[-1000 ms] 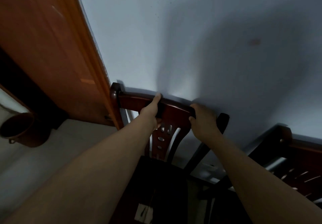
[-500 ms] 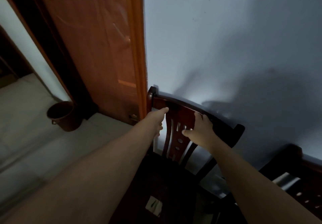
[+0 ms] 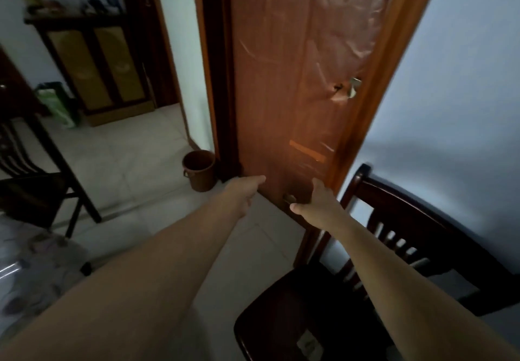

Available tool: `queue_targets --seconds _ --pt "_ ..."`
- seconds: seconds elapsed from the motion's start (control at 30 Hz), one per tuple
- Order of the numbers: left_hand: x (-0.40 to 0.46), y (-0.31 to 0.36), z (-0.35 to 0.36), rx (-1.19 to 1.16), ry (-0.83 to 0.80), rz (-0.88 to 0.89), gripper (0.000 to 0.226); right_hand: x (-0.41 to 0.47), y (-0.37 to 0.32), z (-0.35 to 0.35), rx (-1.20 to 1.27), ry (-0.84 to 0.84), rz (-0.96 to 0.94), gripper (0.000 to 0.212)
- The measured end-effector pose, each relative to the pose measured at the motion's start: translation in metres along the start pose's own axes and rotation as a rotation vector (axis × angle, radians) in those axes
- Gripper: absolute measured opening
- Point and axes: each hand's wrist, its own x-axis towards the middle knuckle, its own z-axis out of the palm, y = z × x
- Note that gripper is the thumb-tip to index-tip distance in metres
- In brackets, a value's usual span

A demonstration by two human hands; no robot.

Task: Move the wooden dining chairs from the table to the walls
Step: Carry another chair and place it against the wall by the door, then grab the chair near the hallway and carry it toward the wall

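A dark wooden dining chair (image 3: 399, 214) stands at the lower right with its slatted back against the pale wall, just right of the door frame. Both my arms reach forward, left of that chair. My left hand (image 3: 244, 192) is loose and holds nothing. My right hand (image 3: 318, 200) is spread open in front of the door's lower edge, clear of the chair's top rail. Another dark wooden chair (image 3: 31, 180) stands at the far left beside the table (image 3: 31, 265), whose patterned covered corner shows at the lower left.
A brown wooden door (image 3: 295, 79) fills the centre, with a handle (image 3: 351, 88) on its right side. A small brown bin (image 3: 198, 169) sits on the tiled floor by the doorway. Beyond, a dark cabinet (image 3: 95, 65) and a green bag (image 3: 56, 104) stand against the far wall.
Both hands have let go of the chair's top rail and lifted away. My view has swung left, so the door, the bin and the room beyond now show.
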Motion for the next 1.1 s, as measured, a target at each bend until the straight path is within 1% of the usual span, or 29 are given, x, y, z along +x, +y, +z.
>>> queue_targets --seconds 0.27,0.3,0.37,0.4,0.5,0.6,0.67,0.77,0.97,1.1 --pt "0.037 0.013 -0.171 -0.147 0.162 0.008 0.055 0.032 -0.13 0.089 -0.066 -0.122 -0.125 0.094" --pt "0.041 0.014 -0.193 -0.157 0.185 -0.001 0.054 0.036 -0.147 0.102 -0.076 -0.141 -0.153 0.093" --pt "0.047 0.017 -0.231 -0.178 0.229 -0.005 0.039 0.04 -0.177 0.124 -0.098 -0.172 -0.203 0.092" --pt "0.049 0.018 -0.252 -0.19 0.257 -0.01 0.035 0.043 -0.195 0.137 -0.103 -0.195 -0.228 0.092" --pt "0.055 0.02 -0.296 -0.228 0.301 -0.049 0.055 0.047 -0.235 0.163 -0.121 -0.236 -0.275 0.09" --pt "0.061 0.026 -0.337 -0.284 0.345 -0.047 0.058 0.057 -0.277 0.187 -0.139 -0.282 -0.339 0.089" --pt "0.064 0.031 -0.353 -0.3 0.365 -0.038 0.058 0.065 -0.296 0.196 -0.137 -0.273 -0.369 0.088" --pt "0.074 0.04 -0.381 -0.335 0.392 -0.041 0.059 0.082 -0.33 0.214 -0.145 -0.316 -0.405 0.09" --pt "0.124 0.074 -0.434 -0.37 0.458 -0.058 0.062 0.144 -0.402 0.252 -0.133 -0.365 -0.5 0.088" --pt "0.177 0.117 -0.469 -0.405 0.516 -0.059 0.065 0.202 -0.459 0.266 -0.146 -0.42 -0.569 0.088"
